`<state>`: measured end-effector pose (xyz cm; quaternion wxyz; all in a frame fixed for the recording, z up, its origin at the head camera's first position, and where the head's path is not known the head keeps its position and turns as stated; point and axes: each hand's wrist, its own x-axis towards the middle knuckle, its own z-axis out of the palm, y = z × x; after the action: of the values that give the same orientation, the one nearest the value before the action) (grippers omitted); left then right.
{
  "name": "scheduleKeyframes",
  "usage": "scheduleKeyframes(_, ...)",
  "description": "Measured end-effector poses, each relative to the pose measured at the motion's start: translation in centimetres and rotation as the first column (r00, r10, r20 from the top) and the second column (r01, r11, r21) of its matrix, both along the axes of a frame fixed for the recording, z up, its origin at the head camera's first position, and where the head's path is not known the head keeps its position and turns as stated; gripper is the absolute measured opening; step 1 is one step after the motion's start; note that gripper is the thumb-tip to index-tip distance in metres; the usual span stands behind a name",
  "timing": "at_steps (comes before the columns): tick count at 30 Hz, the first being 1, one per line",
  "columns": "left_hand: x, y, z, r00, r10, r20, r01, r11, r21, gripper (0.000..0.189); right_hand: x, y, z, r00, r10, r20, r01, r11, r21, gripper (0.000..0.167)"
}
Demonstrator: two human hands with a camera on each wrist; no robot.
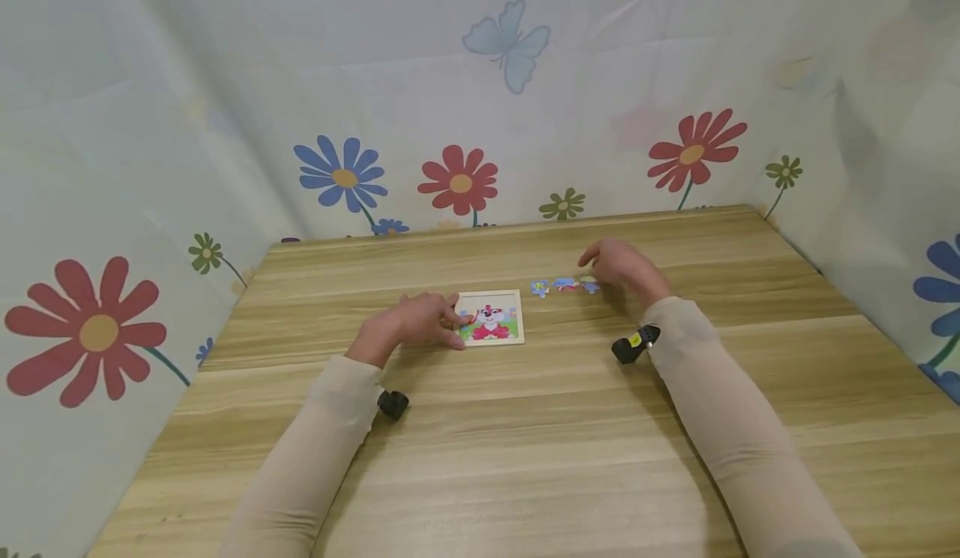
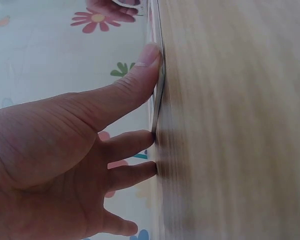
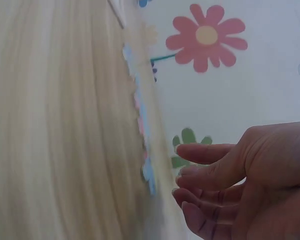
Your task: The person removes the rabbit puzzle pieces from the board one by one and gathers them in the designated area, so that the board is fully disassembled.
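A small jigsaw puzzle in a pale wooden frame (image 1: 522,318) lies flat on the table, with a red and white cartoon animal on a green ground in its lower part. My left hand (image 1: 422,320) rests at the frame's left side. Its thumb touches the near left corner, and one finger reaches onto the picture; in the left wrist view the hand's (image 2: 65,155) fingers are spread and fairly straight. Loose puzzle pieces (image 1: 540,288) lie in a row right of the frame. Over the row's right end hovers my right hand (image 1: 622,266), its fingers loosely bent, holding nothing visible.
The wood-grain table (image 1: 480,458) meets a white cloth backdrop (image 1: 600,108) printed with flowers at the back and sides. Small black cameras sit at the left wrist (image 1: 393,405) and right wrist (image 1: 634,345).
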<state>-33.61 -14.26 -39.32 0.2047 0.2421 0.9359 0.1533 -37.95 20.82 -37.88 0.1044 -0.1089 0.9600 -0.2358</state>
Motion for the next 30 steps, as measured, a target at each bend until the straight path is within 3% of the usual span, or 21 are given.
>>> scheduleKeyframes(3,0.0,-0.1,0.1,1.000,0.003,-0.005,-0.003,1.000,0.000,0.055,0.5,-2.0,0.8,0.999,0.048,-0.026,-0.048,0.999,0.000,0.037)
scheduleKeyframes(8,0.1,-0.2,0.1,1.000,-0.001,-0.003,0.001,1.000,0.006,0.055,1.2,-6.3,1.2,0.991,0.134,0.007,-0.133,0.988,-0.080,0.035)
scheduleKeyframes(18,0.0,-0.1,-0.1,1.000,-0.010,0.001,0.010,1.000,0.004,0.056,2.2,-13.3,0.2,0.957,0.283,0.057,-0.279,0.957,-0.078,0.032)
scheduleKeyframes(23,0.1,-0.1,-0.1,0.999,-0.047,0.001,0.047,0.999,0.014,0.056,2.4,-14.9,-0.8,0.952,0.297,0.076,-0.294,0.955,-0.050,0.030)
scheduleKeyframes(30,-0.1,-0.6,-0.1,0.994,-0.106,-0.010,0.107,0.993,0.050,0.053,2.7,-15.7,-1.0,0.960,0.275,0.051,-0.276,0.961,-0.003,0.025)
